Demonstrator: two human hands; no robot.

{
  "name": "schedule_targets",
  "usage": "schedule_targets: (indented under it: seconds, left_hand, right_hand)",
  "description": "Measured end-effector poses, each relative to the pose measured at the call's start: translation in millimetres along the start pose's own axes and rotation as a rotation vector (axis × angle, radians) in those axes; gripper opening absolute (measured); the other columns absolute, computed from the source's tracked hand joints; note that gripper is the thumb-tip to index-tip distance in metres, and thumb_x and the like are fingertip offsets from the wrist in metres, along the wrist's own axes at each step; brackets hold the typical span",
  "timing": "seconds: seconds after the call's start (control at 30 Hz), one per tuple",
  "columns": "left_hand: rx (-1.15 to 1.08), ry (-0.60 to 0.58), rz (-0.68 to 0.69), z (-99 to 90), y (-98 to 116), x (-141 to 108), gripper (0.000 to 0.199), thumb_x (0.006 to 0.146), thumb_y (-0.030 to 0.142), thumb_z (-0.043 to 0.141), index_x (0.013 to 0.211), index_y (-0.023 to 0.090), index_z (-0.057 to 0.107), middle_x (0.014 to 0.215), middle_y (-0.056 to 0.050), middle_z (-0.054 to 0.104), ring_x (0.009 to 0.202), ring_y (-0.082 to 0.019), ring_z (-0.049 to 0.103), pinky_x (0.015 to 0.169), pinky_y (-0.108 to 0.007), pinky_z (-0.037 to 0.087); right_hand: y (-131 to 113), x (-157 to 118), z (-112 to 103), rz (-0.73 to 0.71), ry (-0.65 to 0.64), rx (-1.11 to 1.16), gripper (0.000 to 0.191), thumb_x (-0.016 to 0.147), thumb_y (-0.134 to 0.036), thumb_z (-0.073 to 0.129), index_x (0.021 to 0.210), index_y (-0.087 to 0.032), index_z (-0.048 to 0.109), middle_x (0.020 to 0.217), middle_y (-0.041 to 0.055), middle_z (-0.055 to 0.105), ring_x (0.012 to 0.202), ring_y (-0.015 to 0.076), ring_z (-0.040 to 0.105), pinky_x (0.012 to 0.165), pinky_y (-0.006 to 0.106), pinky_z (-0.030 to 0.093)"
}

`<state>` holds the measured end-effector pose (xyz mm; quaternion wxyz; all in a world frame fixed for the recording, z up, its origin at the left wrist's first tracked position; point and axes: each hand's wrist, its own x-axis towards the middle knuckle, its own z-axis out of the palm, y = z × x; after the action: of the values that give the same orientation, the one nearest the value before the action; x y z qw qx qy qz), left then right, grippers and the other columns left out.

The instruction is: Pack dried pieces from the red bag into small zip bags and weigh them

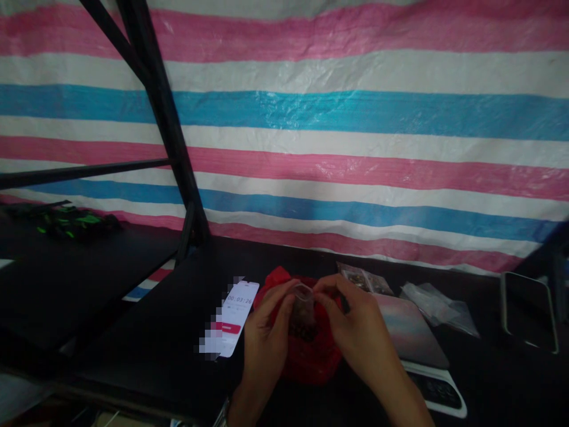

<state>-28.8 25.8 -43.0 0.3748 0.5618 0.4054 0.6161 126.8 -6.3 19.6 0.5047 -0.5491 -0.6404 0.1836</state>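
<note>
Pinching a clear bag point(304, 307) — left hand point(267, 332), right hand point(356, 315) — over a black tabletop point(173, 344), striped sheeting point(355, 112) behind

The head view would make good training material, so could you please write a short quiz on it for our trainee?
1. What do the left hand and right hand hold between them?
2. True or false: the lit phone lies to the left of the red bag.
3. Which colour is missing from the striped sheet?
a) pink
b) blue
c) orange

Key
1. A small clear bag.
2. True.
3. c
</note>
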Motion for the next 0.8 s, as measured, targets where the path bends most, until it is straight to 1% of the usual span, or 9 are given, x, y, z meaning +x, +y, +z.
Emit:
schedule_targets:
  seconds: [0.07, 0.13, 0.23, 0.33, 0.43, 0.53, 0.67, 0.73, 0.8]
  left_hand:
    - [-0.001, -0.006, -0.032, 4.9, 3, -3, 0.026, 0.095, 0.04, 0.068, 0.112, 0.028, 0.084, 0.117, -0.005, 0.084, 0.108, -0.027, 0.079, 0.096, -0.041, 0.065]
    - [0.018, 0.039, -0.039, 9.8, 6, -6, 0.027, 0.095, 0.043, 0.068, 0.109, 0.026, 0.084, 0.113, -0.006, 0.085, 0.104, -0.028, 0.081, 0.092, -0.041, 0.067]
    - [0.073, 0.082, 0.002, 17.2, 12, -9, 0.029, 0.097, 0.046, 0.066, 0.106, 0.025, 0.083, 0.11, -0.006, 0.085, 0.104, -0.029, 0.081, 0.094, -0.043, 0.066]
    - [-0.009, -0.036, -0.037, 27.3, 16, -12, 0.036, 0.097, 0.048, 0.066, 0.123, 0.026, 0.077, 0.125, -0.008, 0.082, 0.115, -0.029, 0.079, 0.097, -0.042, 0.066]
    - [-0.257, -0.188, -0.192, 40.1, 15, -15, 0.049, 0.093, 0.047, 0.072, 0.135, 0.024, 0.068, 0.126, -0.01, 0.082, 0.113, -0.029, 0.08, 0.092, -0.041, 0.067]
    - [-0.352, -0.187, -0.262, 51.9, 15, -20, 0.051, 0.089, 0.044, 0.077, 0.135, 0.022, 0.067, 0.123, -0.011, 0.082, 0.113, -0.029, 0.079, 0.095, -0.04, 0.066]
    - [-0.307, -0.205, -0.24, 61.5, 15, -28, 0.05, 0.095, 0.047, 0.072, 0.138, 0.024, 0.064, 0.131, -0.01, 0.079, 0.119, -0.027, 0.077, 0.102, -0.04, 0.063]
    - [-0.238, -0.223, -0.194, 63.2, 12, -33, 0.049, 0.1, 0.047, 0.065, 0.143, 0.024, 0.06, 0.134, -0.011, 0.077, 0.121, -0.026, 0.075, 0.103, -0.04, 0.062]
    - [-0.112, -0.229, -0.09, 62.6, 8, -42, 0.045, 0.105, 0.042, 0.058, 0.147, 0.025, 0.057, 0.142, -0.012, 0.072, 0.127, -0.026, 0.072, 0.107, -0.042, 0.059]
  right_hand:
    - [-1, -1, -2, 0.005, 0.032, 0.055, 0.016, 0.095, -0.022, 0.061, 0.106, -0.026, 0.073, 0.091, 0.0006, 0.077, 0.084, 0.0191, 0.072, 0.079, 0.03, 0.055]
    - [-2, -3, -3, 0.01, 0.097, 0.087, 0.024, 0.095, -0.023, 0.062, 0.117, -0.026, 0.069, 0.09, -0.0001, 0.075, 0.083, 0.0185, 0.072, 0.08, 0.03, 0.056]
    - [-1, -7, -3, 0.009, 0.135, 0.103, 0.024, 0.096, -0.023, 0.061, 0.119, -0.026, 0.067, 0.089, -0.0001, 0.073, 0.083, 0.0181, 0.072, 0.08, 0.03, 0.057]
    - [2, -12, -6, 0.033, 0.121, 0.145, 0.023, 0.098, -0.026, 0.059, 0.12, -0.026, 0.067, 0.094, 0.0014, 0.072, 0.086, 0.0185, 0.073, 0.078, 0.03, 0.058]
    - [7, -15, -14, 0.069, 0.179, 0.183, 0.026, 0.097, -0.027, 0.06, 0.123, -0.026, 0.065, 0.093, 0.0018, 0.071, 0.083, 0.0186, 0.073, 0.075, 0.03, 0.058]
    - [8, -18, -23, 0.074, 0.223, 0.247, 0.027, 0.096, -0.029, 0.063, 0.123, -0.025, 0.064, 0.09, 0.0012, 0.071, 0.079, 0.0179, 0.072, 0.072, 0.029, 0.058]
    - [7, -21, -35, 0.08, 0.174, 0.304, 0.027, 0.093, -0.032, 0.07, 0.119, -0.025, 0.067, 0.09, 0.0012, 0.074, 0.081, 0.0181, 0.074, 0.075, 0.029, 0.059]
    - [15, -20, -49, 0.095, 0.227, 0.276, 0.021, 0.09, -0.032, 0.072, 0.109, -0.024, 0.069, 0.084, 0.0009, 0.074, 0.078, 0.0185, 0.074, 0.074, 0.029, 0.058]
    - [32, -18, -69, 0.138, 0.297, 0.234, 0.023, 0.085, -0.034, 0.074, 0.104, -0.023, 0.069, 0.078, 0.0012, 0.074, 0.073, 0.02, 0.073, 0.069, 0.03, 0.057]
